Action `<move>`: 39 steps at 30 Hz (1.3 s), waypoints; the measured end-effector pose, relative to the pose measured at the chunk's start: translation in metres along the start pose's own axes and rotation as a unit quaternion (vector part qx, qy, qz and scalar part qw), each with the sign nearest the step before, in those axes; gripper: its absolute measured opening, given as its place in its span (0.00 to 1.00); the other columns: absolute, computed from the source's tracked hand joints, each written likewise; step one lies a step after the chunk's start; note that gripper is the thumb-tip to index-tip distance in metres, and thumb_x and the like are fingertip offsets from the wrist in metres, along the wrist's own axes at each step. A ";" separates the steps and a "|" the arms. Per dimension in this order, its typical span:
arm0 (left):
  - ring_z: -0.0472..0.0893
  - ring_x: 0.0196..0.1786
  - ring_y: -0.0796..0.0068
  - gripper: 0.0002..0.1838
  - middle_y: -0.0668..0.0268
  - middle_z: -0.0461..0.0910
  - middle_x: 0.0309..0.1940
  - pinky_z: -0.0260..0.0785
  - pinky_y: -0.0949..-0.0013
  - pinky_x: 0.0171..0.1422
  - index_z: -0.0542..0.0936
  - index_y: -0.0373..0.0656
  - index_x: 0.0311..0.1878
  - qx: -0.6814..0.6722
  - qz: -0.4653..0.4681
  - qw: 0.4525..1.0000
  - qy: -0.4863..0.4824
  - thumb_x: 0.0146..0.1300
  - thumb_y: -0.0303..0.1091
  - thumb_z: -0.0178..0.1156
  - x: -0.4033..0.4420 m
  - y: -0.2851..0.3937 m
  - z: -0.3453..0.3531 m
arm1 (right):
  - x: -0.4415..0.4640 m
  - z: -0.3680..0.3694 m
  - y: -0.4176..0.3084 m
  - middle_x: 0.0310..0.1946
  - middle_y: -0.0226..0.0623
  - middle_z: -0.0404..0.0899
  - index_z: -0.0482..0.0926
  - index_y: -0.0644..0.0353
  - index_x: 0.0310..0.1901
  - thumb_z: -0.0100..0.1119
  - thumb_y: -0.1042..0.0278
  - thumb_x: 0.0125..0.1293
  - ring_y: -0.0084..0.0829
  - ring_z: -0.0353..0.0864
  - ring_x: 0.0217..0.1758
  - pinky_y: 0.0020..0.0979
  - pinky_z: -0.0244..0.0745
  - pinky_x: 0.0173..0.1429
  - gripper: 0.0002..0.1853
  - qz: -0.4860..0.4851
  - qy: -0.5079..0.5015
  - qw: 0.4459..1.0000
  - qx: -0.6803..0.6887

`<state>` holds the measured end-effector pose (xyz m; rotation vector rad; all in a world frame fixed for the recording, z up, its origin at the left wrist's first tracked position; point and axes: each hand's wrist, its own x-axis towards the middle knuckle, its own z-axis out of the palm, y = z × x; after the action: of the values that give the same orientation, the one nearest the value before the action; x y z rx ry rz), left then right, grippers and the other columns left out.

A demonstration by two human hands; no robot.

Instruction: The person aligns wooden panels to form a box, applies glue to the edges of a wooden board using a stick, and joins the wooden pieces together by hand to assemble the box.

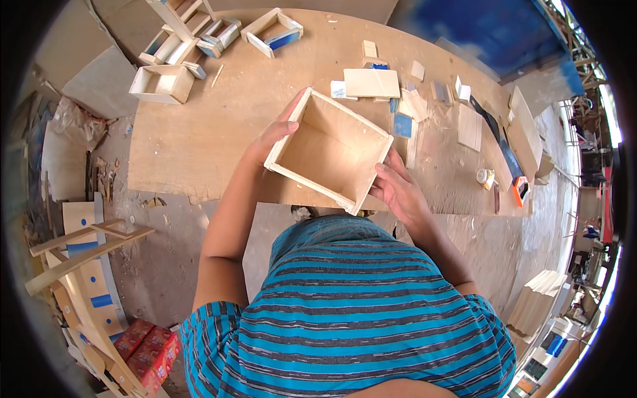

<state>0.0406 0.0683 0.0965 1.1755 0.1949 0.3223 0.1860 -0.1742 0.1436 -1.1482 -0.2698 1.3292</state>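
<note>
Between my two hands is an open wooden box [325, 147], tilted so that its hollow inside faces me. My left hand [275, 136] grips its left wall, with the thumb over the rim and the other fingers behind. On the lower right side, my right hand [398, 184] holds the box with its fingers against the outer wall. The box is held over the near edge of the wooden worktable [186, 146]. I cannot see its underside.
Small wooden boxes [161, 84] and frames stand at the table's back left. Wood offcuts [371, 83], some blue, lie to the right. A handsaw with an orange handle [521, 190] and a tape roll [486, 178] are at the right edge. Planks [86, 245] lean at lower left.
</note>
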 end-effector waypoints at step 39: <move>0.77 0.52 0.73 0.11 0.75 0.78 0.33 0.32 0.32 0.76 0.80 0.51 0.34 0.631 0.193 0.750 -0.051 0.47 0.38 0.70 -0.066 0.027 0.111 | -0.014 0.005 -0.023 0.61 0.29 0.72 0.83 0.51 0.42 0.62 0.78 0.45 0.40 0.58 0.74 0.57 0.40 0.78 0.19 -0.376 -0.077 0.554 -0.739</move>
<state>0.0098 -0.0414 0.1622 2.6090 0.0428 0.5069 0.1919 -0.1794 0.1697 -1.8418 -2.0570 0.1017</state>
